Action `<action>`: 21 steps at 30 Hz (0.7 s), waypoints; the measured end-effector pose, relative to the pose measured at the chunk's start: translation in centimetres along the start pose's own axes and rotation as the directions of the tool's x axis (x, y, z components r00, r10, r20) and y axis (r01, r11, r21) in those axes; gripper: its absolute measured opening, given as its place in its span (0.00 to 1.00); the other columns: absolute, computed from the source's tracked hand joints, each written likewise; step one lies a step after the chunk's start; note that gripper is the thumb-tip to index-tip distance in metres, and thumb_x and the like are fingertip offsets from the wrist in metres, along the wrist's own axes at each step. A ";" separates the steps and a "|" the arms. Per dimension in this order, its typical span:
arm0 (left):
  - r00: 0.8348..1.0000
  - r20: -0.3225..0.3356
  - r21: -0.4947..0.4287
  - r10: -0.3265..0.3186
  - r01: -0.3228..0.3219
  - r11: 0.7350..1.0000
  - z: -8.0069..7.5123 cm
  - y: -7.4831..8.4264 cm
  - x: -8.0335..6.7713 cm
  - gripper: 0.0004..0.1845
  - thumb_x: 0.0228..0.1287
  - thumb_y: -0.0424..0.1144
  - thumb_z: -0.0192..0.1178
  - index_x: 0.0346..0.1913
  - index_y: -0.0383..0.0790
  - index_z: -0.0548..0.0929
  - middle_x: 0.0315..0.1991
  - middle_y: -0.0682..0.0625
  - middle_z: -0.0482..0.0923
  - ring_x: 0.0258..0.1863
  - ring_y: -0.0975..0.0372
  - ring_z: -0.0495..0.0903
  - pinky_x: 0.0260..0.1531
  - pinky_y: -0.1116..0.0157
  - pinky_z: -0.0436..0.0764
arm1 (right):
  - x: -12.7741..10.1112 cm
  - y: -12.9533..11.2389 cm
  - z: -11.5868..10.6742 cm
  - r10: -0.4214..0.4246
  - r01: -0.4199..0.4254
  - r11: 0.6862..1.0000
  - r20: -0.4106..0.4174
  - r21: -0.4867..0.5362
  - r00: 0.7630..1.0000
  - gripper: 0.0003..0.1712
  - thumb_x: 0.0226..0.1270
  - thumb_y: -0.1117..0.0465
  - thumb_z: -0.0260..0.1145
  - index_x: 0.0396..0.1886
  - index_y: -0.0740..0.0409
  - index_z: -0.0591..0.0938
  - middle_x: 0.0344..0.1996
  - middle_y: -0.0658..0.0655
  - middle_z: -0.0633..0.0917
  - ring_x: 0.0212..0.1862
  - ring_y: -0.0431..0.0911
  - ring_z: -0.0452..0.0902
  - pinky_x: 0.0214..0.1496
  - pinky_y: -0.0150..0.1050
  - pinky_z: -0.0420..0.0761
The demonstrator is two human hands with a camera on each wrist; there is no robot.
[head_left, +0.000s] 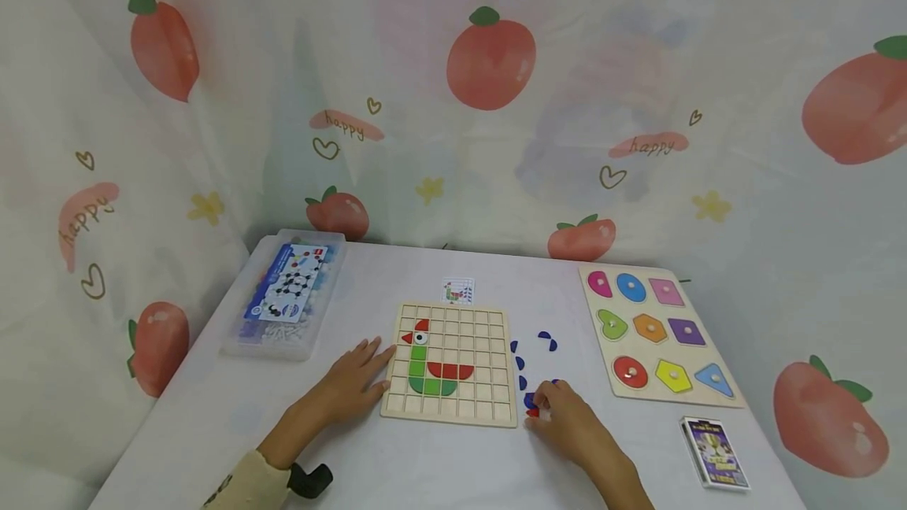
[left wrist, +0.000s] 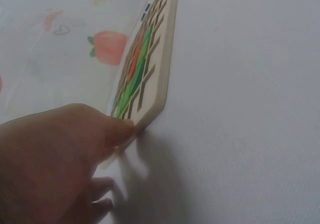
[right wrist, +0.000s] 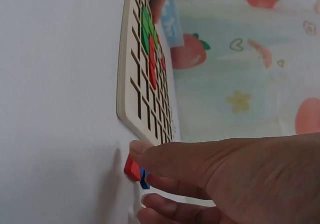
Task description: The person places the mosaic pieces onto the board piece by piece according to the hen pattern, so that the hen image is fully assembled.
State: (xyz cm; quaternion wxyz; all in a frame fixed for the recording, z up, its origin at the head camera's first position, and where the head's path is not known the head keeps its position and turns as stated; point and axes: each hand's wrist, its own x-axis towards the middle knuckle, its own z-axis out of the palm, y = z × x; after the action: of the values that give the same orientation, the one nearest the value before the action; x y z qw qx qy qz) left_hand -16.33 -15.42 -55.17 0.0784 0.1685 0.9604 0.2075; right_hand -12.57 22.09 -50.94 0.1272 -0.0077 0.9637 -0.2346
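A wooden grid board (head_left: 489, 408) lies on the table, with green and red pieces (head_left: 449, 371) and an eye piece (head_left: 420, 338) making a bird shape. My left hand (head_left: 352, 384) rests at its left edge, fingers spread and fairly straight. In the left wrist view the thumb (left wrist: 122, 129) touches the board's rim. Beyond the lower right corner, my right hand (head_left: 567, 419) has bent fingers at a red piece (right wrist: 132, 169) and a blue piece (right wrist: 144, 178); I cannot tell whether it pinches them. Several dark blue pieces (head_left: 520, 364) lie along the board's right side.
A small picture card (head_left: 458, 290) lies behind the board. At the back left is a clear plastic case (head_left: 283, 297) with a molecule label. On the right are a shape puzzle board (head_left: 641, 352) and a card box (head_left: 716, 453). Printed cloth walls enclose the table.
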 end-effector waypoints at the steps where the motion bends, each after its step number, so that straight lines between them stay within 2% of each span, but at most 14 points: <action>1: 1.000 -0.004 -0.004 0.001 -0.001 1.000 0.0 0.0 0.0 0.35 0.78 0.50 0.59 0.83 0.49 0.65 0.84 0.41 0.57 0.84 0.42 0.53 0.79 0.39 0.58 | 0.0 0.3 -0.1 0.014 -0.013 1.000 0.005 -0.005 1.000 0.16 0.61 0.59 0.81 0.43 0.56 0.84 0.37 0.53 0.80 0.40 0.46 0.77 0.51 0.48 0.87; 6: 1.000 -0.012 0.004 -0.006 0.006 1.000 0.2 -0.1 0.1 0.34 0.77 0.49 0.59 0.82 0.47 0.66 0.83 0.41 0.58 0.83 0.42 0.54 0.79 0.38 0.58 | 0.2 1.2 0.4 0.019 -0.019 1.000 0.015 -0.008 1.000 0.12 0.64 0.61 0.79 0.42 0.56 0.84 0.37 0.53 0.82 0.40 0.46 0.78 0.51 0.49 0.88; 13: 1.000 -0.007 0.003 0.002 -0.002 1.000 0.5 -0.3 0.2 0.35 0.78 0.50 0.58 0.82 0.48 0.65 0.84 0.41 0.57 0.84 0.42 0.54 0.79 0.39 0.58 | 0.1 1.1 0.9 -0.008 0.008 1.000 -0.038 0.003 0.999 0.09 0.66 0.65 0.76 0.42 0.59 0.85 0.37 0.53 0.81 0.39 0.45 0.77 0.51 0.48 0.87; 21: 1.000 -0.007 -0.004 0.002 -0.002 1.000 0.4 -0.3 0.3 0.35 0.77 0.50 0.59 0.82 0.49 0.65 0.84 0.42 0.57 0.84 0.42 0.53 0.79 0.38 0.58 | -0.8 1.6 0.6 0.021 -0.021 0.999 -0.009 0.039 1.000 0.09 0.64 0.67 0.76 0.41 0.59 0.84 0.35 0.53 0.79 0.39 0.45 0.75 0.50 0.47 0.87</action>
State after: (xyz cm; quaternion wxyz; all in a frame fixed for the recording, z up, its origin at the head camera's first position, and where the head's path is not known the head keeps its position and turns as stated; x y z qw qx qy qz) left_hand -16.56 -15.42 -55.68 0.0754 0.1688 0.9601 0.2099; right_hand -11.53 23.30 -52.00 0.1255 0.0058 0.9596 -0.2518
